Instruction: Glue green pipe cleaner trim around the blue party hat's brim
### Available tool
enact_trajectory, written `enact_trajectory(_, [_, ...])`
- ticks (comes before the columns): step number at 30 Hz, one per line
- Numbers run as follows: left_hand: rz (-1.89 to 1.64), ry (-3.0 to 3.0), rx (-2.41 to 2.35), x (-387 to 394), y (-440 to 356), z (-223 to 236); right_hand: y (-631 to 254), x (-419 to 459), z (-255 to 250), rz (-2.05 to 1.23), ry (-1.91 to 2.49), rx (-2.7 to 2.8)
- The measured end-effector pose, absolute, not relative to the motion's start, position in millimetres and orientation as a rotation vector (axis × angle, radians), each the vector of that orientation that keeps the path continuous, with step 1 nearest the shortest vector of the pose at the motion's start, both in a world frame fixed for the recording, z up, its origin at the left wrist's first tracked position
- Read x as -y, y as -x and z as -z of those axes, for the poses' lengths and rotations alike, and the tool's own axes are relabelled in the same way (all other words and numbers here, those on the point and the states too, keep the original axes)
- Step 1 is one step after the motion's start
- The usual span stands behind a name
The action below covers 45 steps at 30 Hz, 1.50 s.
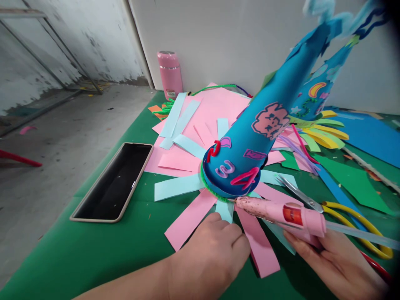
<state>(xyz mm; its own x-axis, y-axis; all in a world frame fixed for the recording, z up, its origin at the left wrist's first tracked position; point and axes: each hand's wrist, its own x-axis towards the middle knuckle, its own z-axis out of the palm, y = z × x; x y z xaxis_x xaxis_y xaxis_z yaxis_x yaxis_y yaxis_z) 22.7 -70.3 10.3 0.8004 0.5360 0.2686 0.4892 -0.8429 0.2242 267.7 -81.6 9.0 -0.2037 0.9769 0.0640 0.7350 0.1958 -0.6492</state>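
Right hand [339, 261] holds the glue gun [275, 211] nearly crosswise, pointing left.

Far left, the wall [96, 37] shows whitish paint with dark stains, worse toward its base. A metal frame [21, 14] stands before it. Floor [115, 114]: grey, littered. Near, a green-topped table [103, 258]; a plain pale panel [225, 37] rises beyond. Lighting: diffuse.

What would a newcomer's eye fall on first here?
Likely the tall blue cone right of center, with pink and pale blue strips fanned around its base. Next, the pink glue gun in the right hand, its tip close to that base. A similar decorated cone is behind, at upper right.
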Motion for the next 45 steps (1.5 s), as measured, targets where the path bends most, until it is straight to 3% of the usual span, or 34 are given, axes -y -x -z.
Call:
enact_trajectory(9, [-0.502,-2.801,-0.769,67.7,-20.9,-10.6,-282.0,89.6,-7.5,-0.572,1.772,1.938])
enact_trajectory(13, [-0.567,-2.688,-0.79,73.9,-24.2,-15.0,-285.3,88.7,-11.4,-0.717,1.703,1.81])
enact_trajectory(18, [-0.974,-1.966,-0.941,86.7,-47.4,-30.6,-268.1,90.8,-36.0,-1.1,1.605,1.534])
enact_trajectory(25, [-1.062,-1.087,-1.026,92.2,-81.0,-41.0,-216.8,97.4,-69.8,-1.348,1.454,1.054])
enact_trajectory(35, [-1.294,-1.158,-0.981,120.2,-80.5,-40.7,-180.7,103.9,-69.4,-1.563,1.399,0.692])
enact_trajectory(40, [-1.443,-1.266,-1.065,120.9,-80.1,-35.1,-174.4,108.1,-50.8,-1.471,1.548,0.379])
enact_trajectory(45, [-1.601,-1.377,-1.144,119.3,-82.1,-28.4,-174.1,103.4,-37.4,-1.555,1.418,0.424])
